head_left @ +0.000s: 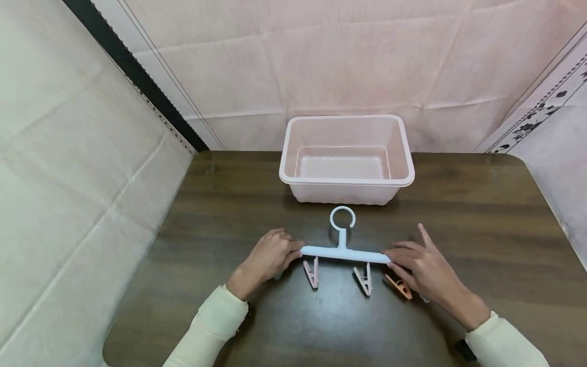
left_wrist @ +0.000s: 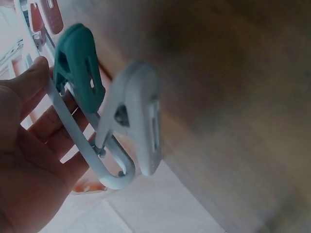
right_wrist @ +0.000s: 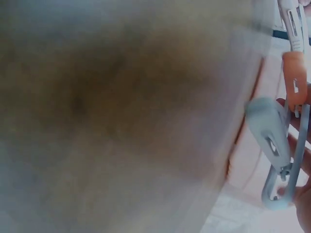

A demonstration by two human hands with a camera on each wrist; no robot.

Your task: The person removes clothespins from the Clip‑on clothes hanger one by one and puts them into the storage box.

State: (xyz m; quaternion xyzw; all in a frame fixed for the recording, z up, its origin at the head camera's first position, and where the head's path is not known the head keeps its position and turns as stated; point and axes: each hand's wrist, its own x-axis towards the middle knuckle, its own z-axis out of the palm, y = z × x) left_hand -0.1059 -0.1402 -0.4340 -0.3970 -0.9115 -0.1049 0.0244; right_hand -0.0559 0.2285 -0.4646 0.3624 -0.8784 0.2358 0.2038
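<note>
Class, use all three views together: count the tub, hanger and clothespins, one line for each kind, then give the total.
Clothes hanger: 1
Clothespins: 6
Plastic tub: 1
Total: 8

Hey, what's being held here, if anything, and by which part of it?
A light blue clip hanger, held by its long bar: the left hand grips it toward one end, the right hand toward the other.

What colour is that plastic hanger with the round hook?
Pale blue; the hanger shows best in the head view.
</note>
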